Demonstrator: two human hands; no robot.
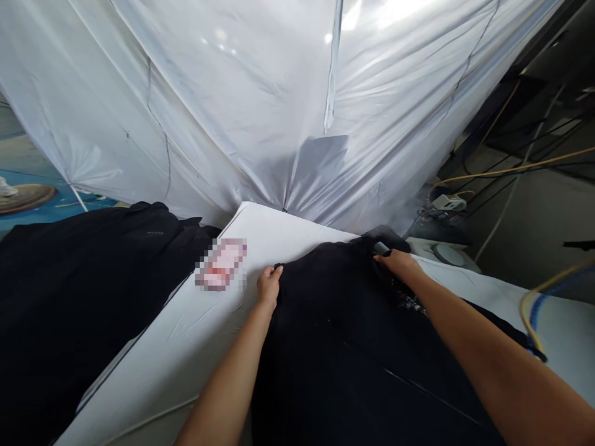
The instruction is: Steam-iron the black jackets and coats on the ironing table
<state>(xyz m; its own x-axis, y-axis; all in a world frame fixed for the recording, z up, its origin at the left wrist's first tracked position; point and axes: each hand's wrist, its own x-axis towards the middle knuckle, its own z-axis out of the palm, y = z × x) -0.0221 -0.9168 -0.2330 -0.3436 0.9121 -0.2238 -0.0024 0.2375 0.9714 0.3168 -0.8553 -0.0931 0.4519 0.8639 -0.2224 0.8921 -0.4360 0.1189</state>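
A black garment (325, 347) lies spread over the white padded board (186, 334) in front of me. My left hand (269, 285) pinches the garment's left edge between thumb and fingers. Farther right, my right hand (400, 263) is closed around the grey-topped handle of what looks like a dark steam iron (382, 248), over the garment's far right part. Most of the iron's body is hard to tell from the black cloth. A faint haze like steam hangs just beyond it.
More black garments (93, 279) are piled left of the board. A blurred, pinkish rectangular item (222, 265) lies on the board. White plastic sheeting (260, 111) hangs behind. At right are a yellow and blue hose (530, 313), cables and a small white box (449, 202).
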